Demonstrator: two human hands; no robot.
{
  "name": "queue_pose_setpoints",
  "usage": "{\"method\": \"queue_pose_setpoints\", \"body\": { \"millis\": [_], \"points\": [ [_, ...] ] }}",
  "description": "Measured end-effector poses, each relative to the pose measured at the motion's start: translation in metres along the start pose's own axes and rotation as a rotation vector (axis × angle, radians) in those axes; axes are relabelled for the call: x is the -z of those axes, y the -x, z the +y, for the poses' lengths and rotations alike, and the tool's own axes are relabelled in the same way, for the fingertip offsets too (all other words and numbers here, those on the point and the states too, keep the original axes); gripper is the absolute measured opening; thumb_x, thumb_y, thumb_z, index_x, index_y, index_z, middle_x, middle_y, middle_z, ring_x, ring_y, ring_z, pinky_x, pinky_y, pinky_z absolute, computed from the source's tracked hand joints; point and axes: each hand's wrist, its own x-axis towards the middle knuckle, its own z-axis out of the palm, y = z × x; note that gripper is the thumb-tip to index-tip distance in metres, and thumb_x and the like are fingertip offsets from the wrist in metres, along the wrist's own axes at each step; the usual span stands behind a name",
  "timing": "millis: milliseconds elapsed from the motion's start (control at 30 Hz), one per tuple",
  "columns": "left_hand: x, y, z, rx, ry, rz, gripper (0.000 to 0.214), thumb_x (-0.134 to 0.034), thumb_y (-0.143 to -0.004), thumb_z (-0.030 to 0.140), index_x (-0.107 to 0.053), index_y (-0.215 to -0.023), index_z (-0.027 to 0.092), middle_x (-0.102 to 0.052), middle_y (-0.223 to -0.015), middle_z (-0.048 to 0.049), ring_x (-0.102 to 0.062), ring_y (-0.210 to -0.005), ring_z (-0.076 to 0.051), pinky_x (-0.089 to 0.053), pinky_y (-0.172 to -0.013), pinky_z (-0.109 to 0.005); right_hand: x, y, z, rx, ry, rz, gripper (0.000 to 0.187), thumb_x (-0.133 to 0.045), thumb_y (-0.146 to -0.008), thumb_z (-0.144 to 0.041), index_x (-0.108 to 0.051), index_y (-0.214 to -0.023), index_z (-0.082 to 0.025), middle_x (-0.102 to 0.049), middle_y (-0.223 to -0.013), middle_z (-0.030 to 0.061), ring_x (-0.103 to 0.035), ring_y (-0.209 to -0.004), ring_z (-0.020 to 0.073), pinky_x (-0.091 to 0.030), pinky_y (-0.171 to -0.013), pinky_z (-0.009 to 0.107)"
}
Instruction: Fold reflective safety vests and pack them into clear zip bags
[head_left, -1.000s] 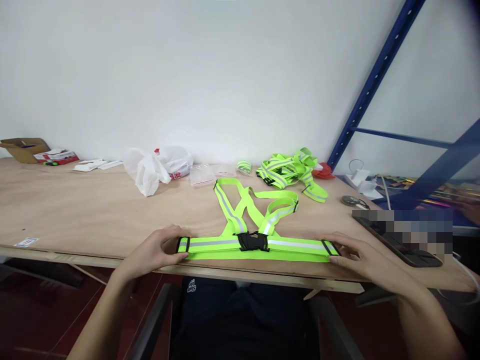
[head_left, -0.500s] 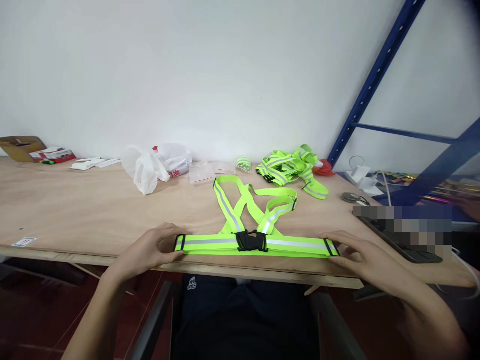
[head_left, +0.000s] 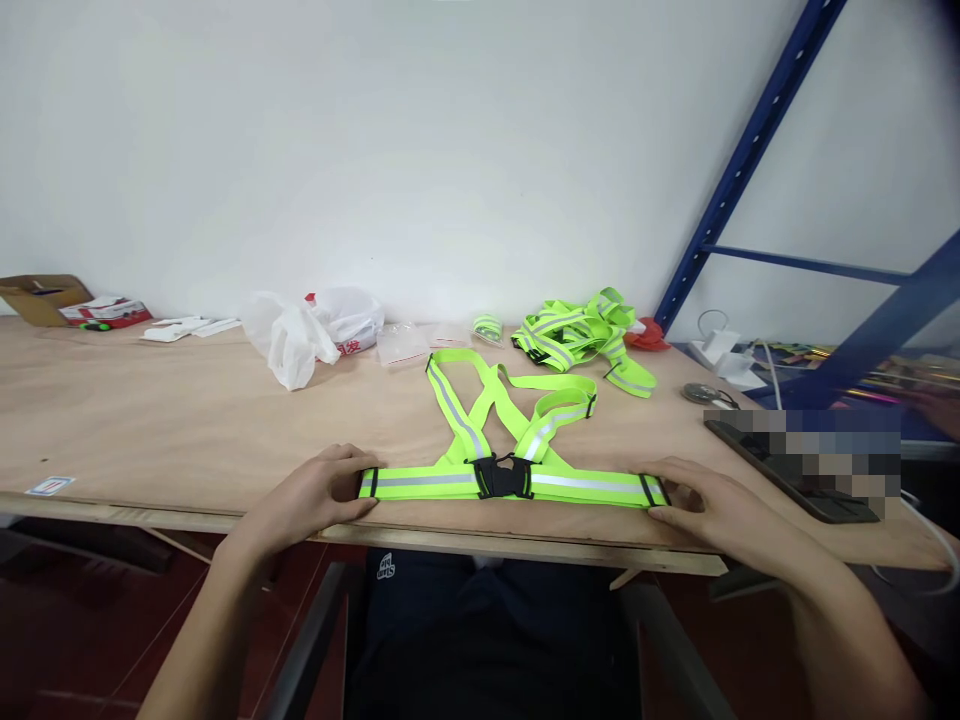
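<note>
A yellow-green reflective vest [head_left: 431, 484] made of elastic straps lies on the wooden table close to its front edge. Its waist belt runs straight from side to side, with a black buckle [head_left: 504, 477] fastened at the middle. Two shoulder straps cross and loop away behind the buckle. My left hand [head_left: 322, 495] grips the belt's left end at a black slider, thumb in front and fingers behind. At the other end, my right hand [head_left: 694, 500] pinches the belt beside another black slider [head_left: 654, 490].
Further back lie a pile of similar straps [head_left: 574, 330], a bagged roll [head_left: 487, 328], clear bags [head_left: 401, 343] and a white plastic bag [head_left: 292, 340]. A phone [head_left: 787, 470] and chargers [head_left: 724, 355] are at right, near a blue rack [head_left: 750, 160]. An open box [head_left: 45, 295] stands far left.
Both hands have moved slightly inward, the left to the right and the right to the left. The belt between them is a little shorter and has shifted slightly away from the table edge.
</note>
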Motion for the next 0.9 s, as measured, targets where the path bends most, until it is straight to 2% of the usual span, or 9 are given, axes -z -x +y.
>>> {"method": "queue_pose_setpoints", "body": {
  "millis": [100,300,400,467,567,667,800,900],
  "points": [
    [-0.003,0.000,0.001,-0.012,0.009,0.015,0.045,-0.064,-0.088,0.043,-0.068,-0.130,0.029,-0.065,-0.120,-0.0068,-0.065,-0.106,-0.026,-0.052,-0.093,-0.030,-0.003,0.000,0.002,0.006,-0.035,-0.063,0.050,-0.063,-0.084,-0.048,-0.070,-0.129,-0.028,-0.072,-0.124,0.0066,-0.066,-0.110,0.0346,-0.053,-0.097,0.047],
    [-0.003,0.002,0.004,-0.041,0.029,-0.004,0.045,-0.063,-0.090,0.043,-0.066,-0.133,0.029,-0.063,-0.126,-0.0082,-0.063,-0.111,-0.027,-0.052,-0.096,-0.032,-0.007,-0.001,0.009,-0.003,-0.061,-0.074,0.051,-0.064,-0.084,-0.049,-0.068,-0.130,-0.028,-0.064,-0.137,0.0063,-0.054,-0.130,0.0350,-0.040,-0.114,0.050],
    [0.000,0.005,0.014,-0.034,-0.021,0.014,0.053,-0.068,-0.087,0.049,-0.063,-0.136,0.028,-0.060,-0.134,-0.0091,-0.060,-0.120,-0.030,-0.050,-0.102,-0.037,-0.003,0.000,0.006,-0.009,-0.052,-0.118,0.054,-0.066,-0.083,-0.050,-0.065,-0.133,-0.030,-0.062,-0.139,0.0063,-0.056,-0.127,0.0346,-0.042,-0.112,0.050],
    [-0.003,0.005,0.028,-0.095,-0.063,0.074,0.058,-0.067,-0.088,0.050,-0.058,-0.141,0.029,-0.055,-0.142,-0.0091,-0.055,-0.128,-0.032,-0.046,-0.109,-0.041,-0.002,0.001,0.001,-0.012,-0.049,-0.101,0.055,-0.065,-0.084,-0.053,-0.064,-0.135,-0.031,-0.062,-0.139,0.0066,-0.057,-0.126,0.0345,-0.045,-0.109,0.049],
    [-0.022,0.000,0.058,-0.312,-0.085,0.149,0.051,-0.057,-0.097,0.043,-0.052,-0.146,0.029,-0.052,-0.148,-0.0096,-0.048,-0.137,-0.031,-0.036,-0.118,-0.048,-0.007,0.001,-0.013,0.025,-0.055,0.007,0.051,-0.060,-0.087,-0.059,-0.067,-0.130,-0.031,-0.062,-0.139,0.0068,-0.055,-0.129,0.0345,-0.043,-0.112,0.050],
    [-0.056,-0.012,0.089,-0.533,-0.129,0.054,0.056,-0.056,-0.098,0.041,-0.045,-0.150,0.028,-0.050,-0.150,-0.0116,-0.045,-0.141,-0.029,-0.019,-0.124,-0.056,-0.014,-0.004,-0.027,0.103,-0.061,0.043,0.047,-0.054,-0.091,-0.059,-0.070,-0.124,-0.030,-0.066,-0.134,0.0063,-0.056,-0.129,0.0330,-0.042,-0.112,0.049],
    [-0.098,-0.031,0.111,-0.567,-0.240,-0.025,0.070,-0.059,-0.095,0.050,-0.035,-0.155,0.024,-0.032,-0.161,-0.0181,-0.028,-0.150,-0.035,-0.010,-0.121,-0.066,-0.012,-0.024,-0.030,0.115,0.019,0.037,0.048,-0.052,-0.091,-0.060,-0.071,-0.120,-0.028,-0.069,-0.130,0.0070,-0.060,-0.124,0.0323,-0.046,-0.108,0.046],
    [-0.111,-0.038,0.113,-0.538,-0.282,-0.030,0.073,-0.059,-0.094,0.053,-0.033,-0.155,0.021,-0.027,-0.163,-0.0207,-0.022,-0.152,-0.038,-0.014,-0.119,-0.067,-0.002,-0.054,-0.020,0.042,0.157,0.023,0.047,-0.053,-0.089,-0.056,-0.068,-0.122,-0.026,-0.069,-0.128,0.0076,-0.065,-0.115,0.0320,-0.052,-0.097,0.044]
  ]
}}
